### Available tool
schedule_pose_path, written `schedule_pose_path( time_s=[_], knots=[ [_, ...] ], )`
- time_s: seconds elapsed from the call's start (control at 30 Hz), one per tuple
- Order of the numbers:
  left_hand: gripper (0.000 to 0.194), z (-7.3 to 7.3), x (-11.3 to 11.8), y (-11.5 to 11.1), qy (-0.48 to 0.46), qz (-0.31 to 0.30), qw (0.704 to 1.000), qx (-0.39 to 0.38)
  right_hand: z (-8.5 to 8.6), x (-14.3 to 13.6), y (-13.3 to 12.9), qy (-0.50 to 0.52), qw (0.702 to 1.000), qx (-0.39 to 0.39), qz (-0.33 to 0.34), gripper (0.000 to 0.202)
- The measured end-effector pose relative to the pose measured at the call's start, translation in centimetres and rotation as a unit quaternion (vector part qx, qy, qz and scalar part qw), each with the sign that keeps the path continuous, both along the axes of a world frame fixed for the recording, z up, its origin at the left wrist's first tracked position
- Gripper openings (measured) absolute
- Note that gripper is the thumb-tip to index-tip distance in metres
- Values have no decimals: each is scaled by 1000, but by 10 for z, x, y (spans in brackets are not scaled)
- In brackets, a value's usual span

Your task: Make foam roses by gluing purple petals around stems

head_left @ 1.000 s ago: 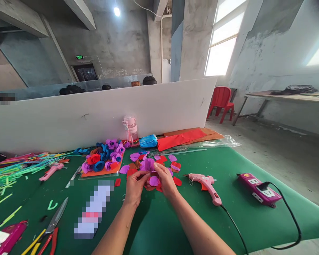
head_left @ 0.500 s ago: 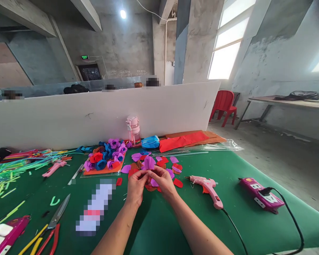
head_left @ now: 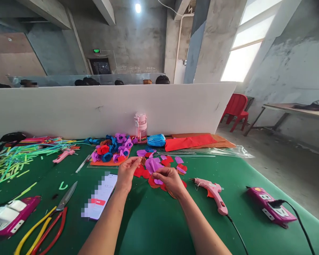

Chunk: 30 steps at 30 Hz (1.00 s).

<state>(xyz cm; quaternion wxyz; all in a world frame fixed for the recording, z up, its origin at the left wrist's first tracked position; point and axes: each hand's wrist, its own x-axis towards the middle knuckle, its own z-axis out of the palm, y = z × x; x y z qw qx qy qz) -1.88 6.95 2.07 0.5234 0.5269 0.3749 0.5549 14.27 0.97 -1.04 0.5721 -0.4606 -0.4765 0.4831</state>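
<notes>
My right hand [head_left: 170, 180] pinches a purple paper petal [head_left: 153, 165] above a loose pile of red, purple and brown petals [head_left: 141, 172]. To its left, my left hand [head_left: 128, 173] is raised with thumb and fingertips pressed together; whatever is between them is too small to make out. Finished-looking purple, blue and red paper flowers [head_left: 112, 148] lie on an orange sheet behind my left hand. A pink glue gun [head_left: 212, 193] rests on the green table [head_left: 159, 226] to the right of my right hand.
Scissors [head_left: 66, 196], red- and yellow-handled tools and a phone [head_left: 104, 196] lie left. Power strips [head_left: 271, 206] sit at both sides. A pink bottle [head_left: 141, 128], blue packet [head_left: 156, 140] and red paper [head_left: 188, 142] stand or lie before the white partition [head_left: 95, 113]. Heads show beyond.
My hands have moved apart, the left one leftward. The purple petal, earlier between both hands, is now in my right hand only. The view has shifted left.
</notes>
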Motion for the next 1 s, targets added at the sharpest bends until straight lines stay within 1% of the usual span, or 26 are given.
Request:
schedule_pose_path(
  time_s=[0.07,0.17,0.27,0.37,0.57,0.8,1.0],
  knots=[
    [26,5,-3,-2,11,-9,1000,18,-4,-3,0,-2,1000,-4,12,21],
    [23,9,-5,-5,27,-44,998,31,-6,-6,1,-6,1000,-8,26,21],
    [23,7,-4,-7,41,-63,997,16,-5,-9,0,-20,999,-16,32,22],
    [24,4,-2,-6,43,-69,997,1,-3,-11,0,-31,999,-18,22,23],
    [20,0,0,-5,63,-50,997,22,-5,-11,0,-28,999,-16,26,26],
    [21,-4,-2,-4,121,-47,988,85,-12,-11,2,64,997,-50,17,37],
    [21,-6,-2,-3,135,-35,985,103,-9,-12,1,69,996,-46,22,34]
  ],
)
